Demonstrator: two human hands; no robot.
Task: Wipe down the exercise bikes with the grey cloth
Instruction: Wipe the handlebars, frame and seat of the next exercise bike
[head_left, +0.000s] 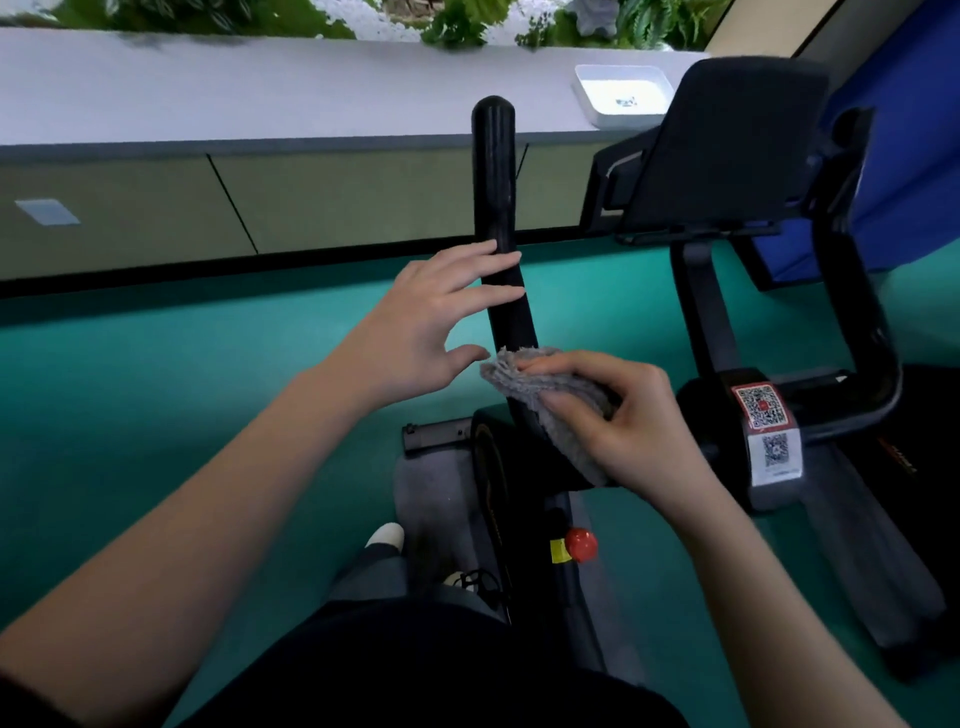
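In the middle of the frame, the right hand (631, 421) is holding the grey cloth (553, 415) bunched against the black bar (493, 171) of the bike (493, 470). The left hand (426, 322) is lying wide open, fingers straight, touching the bar higher up. The cloth could be slipping off the round bar if the grip is loose. The cloth is hiding the bar under it, and the frame's lower edge is cutting off the bike.

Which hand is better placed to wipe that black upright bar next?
Right. The right hand holds the grey cloth against the lower part of the black bar; the left hand lies open across it higher up, with no cloth.
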